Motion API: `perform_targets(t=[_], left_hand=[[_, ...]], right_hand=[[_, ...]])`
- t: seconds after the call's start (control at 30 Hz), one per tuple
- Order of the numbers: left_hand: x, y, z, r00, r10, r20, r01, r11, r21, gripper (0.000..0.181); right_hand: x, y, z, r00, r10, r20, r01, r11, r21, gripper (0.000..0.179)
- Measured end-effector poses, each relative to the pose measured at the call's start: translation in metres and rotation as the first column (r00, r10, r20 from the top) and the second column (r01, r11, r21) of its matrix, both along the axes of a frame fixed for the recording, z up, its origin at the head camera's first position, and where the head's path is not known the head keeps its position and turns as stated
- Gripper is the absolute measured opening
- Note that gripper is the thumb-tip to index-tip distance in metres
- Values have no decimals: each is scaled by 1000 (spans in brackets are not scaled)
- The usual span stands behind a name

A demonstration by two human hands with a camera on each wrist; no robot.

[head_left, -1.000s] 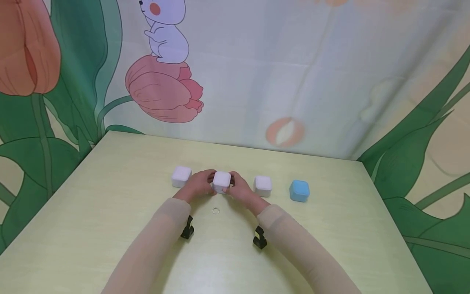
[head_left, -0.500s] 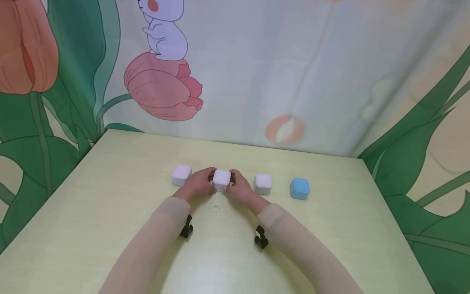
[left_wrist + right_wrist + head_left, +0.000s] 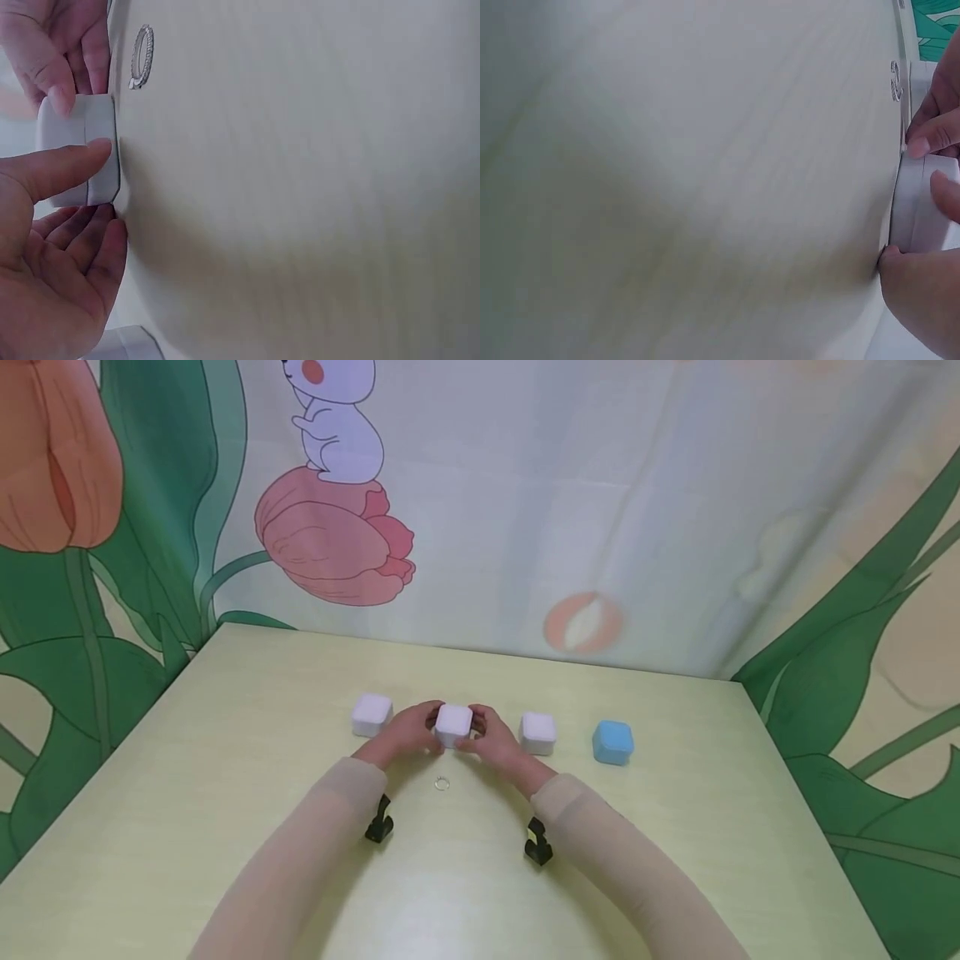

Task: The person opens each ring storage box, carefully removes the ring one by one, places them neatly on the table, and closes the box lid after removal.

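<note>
Both hands are on one small white ring box (image 3: 453,725) with rounded corners, standing on the table. My left hand (image 3: 411,732) grips its left side, the thumb (image 3: 71,166) lying across the seam between lid and base in the left wrist view. From the right, my right hand (image 3: 498,745) holds the same box, its thumb on the front face and its fingers behind. The lid looks closed, and the inside is hidden. Just in front of the box lies a silver ring (image 3: 149,56) with a twisted-looking band and a small stone.
A second white box (image 3: 372,716) stands left of my left hand. To the right are a third white box (image 3: 538,733) and a light blue box (image 3: 613,742), roughly in one row. Behind the pale table (image 3: 225,827) hangs a flower-printed curtain (image 3: 480,527).
</note>
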State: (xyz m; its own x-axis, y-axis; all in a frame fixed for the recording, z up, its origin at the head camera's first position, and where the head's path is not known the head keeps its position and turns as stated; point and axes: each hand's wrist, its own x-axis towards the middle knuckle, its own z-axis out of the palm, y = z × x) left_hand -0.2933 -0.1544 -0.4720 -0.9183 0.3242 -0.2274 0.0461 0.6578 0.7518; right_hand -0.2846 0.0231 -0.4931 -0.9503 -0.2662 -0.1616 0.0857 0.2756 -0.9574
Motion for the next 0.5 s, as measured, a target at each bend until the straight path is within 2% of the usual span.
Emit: perform_targets(t=[0.27, 0.37, 0.5], left_hand=[[-2, -1, 7, 999, -46, -7, 45, 998, -40, 86], [-2, -2, 9, 1000, -25, -2, 25, 998, -54, 83], [0, -2, 10, 999, 6, -49, -9, 998, -68, 77]], right_hand=[[0, 3, 9, 1000, 9, 27, -11, 997, 74, 75], [0, 5, 13, 1000, -15, 15, 13, 994, 113, 68], [0, 8, 13, 998, -66, -22, 69, 982, 175, 52]])
